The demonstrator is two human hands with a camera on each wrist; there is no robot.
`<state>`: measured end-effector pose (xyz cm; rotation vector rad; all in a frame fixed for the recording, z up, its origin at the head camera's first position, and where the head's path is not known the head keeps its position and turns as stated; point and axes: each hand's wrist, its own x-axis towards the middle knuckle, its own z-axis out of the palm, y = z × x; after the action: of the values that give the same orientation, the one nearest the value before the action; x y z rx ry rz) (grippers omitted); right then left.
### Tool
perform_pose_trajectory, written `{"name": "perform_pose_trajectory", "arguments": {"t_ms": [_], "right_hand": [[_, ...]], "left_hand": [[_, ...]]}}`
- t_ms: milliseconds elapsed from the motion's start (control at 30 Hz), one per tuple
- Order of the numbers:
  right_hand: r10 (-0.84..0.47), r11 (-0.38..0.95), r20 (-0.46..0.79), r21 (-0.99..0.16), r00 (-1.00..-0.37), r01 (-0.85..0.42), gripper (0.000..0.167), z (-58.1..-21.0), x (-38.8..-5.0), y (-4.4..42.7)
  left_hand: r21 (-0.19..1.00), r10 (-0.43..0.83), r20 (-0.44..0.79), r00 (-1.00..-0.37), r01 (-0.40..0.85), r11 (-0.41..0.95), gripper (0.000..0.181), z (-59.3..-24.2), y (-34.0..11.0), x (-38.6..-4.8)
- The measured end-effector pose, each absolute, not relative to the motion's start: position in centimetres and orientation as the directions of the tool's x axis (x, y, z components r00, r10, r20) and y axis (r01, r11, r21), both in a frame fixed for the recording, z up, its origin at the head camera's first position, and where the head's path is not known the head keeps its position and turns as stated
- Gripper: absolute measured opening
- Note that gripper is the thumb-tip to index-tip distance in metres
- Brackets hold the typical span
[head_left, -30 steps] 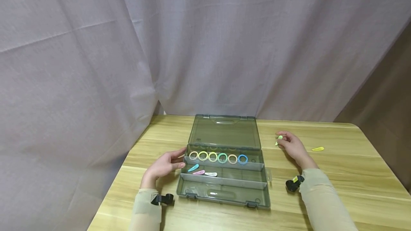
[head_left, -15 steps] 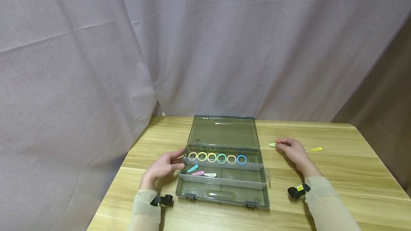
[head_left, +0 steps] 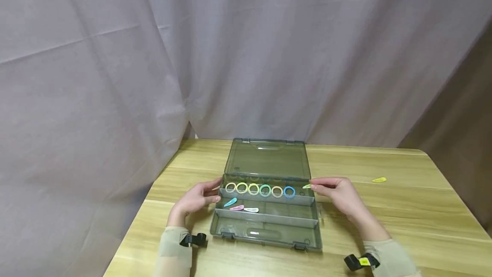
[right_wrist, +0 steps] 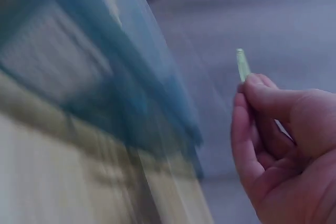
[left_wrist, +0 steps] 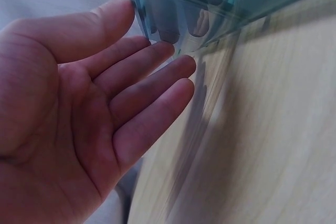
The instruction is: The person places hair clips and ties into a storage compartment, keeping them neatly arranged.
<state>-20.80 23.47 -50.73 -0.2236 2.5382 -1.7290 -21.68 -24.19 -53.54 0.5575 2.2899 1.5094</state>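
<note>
A translucent grey-green divided box (head_left: 265, 243) lies with its lid folded back. My left hand (head_left: 194, 198) rests at the box's left side, thumb touching the wall and fingers loosely extended, as the left wrist view shows. Between thumb and fingertips my right hand (head_left: 342, 195) pinches a light green snap hair clip (head_left: 307, 186), held over the right end of the back compartment. The right wrist view shows the clip (right_wrist: 242, 65) sticking up from the fingertips. In the middle compartment lie a blue clip (head_left: 230, 202), a pink clip (head_left: 237, 207) and a white clip (head_left: 251, 210).
Several coloured hair ties, including a green one (head_left: 265, 196) and a blue one (head_left: 294, 191), stand in a row in the back compartment. A yellow hair clip (head_left: 379, 180) lies on the wooden table (head_left: 415, 208) at the right. A grey curtain (head_left: 250, 54) hangs behind.
My right hand has moved left and toward me with the light green clip, from the table to the box's right edge. My left hand has stayed at the box's side.
</note>
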Motion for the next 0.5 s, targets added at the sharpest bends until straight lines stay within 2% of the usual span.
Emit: {"name": "perform_pose_trajectory", "arguments": {"t_ms": [233, 500], "right_hand": [[-0.372, 0.35, 0.044, -0.919, -0.927, -0.184, 0.025, -50.8, -19.2, 19.0], [-0.436, 0.463, 0.103, -0.826, -0.894, -0.321, 0.015, -51.7, -19.0, 15.8]], "left_hand": [[0.921, 0.492, -0.074, -0.867, 0.129, 0.367, 0.071, -53.6, -24.3, -21.7], [0.921, 0.488, -0.087, -0.869, 0.117, 0.372, 0.072, -53.4, -24.1, -21.6]]}}
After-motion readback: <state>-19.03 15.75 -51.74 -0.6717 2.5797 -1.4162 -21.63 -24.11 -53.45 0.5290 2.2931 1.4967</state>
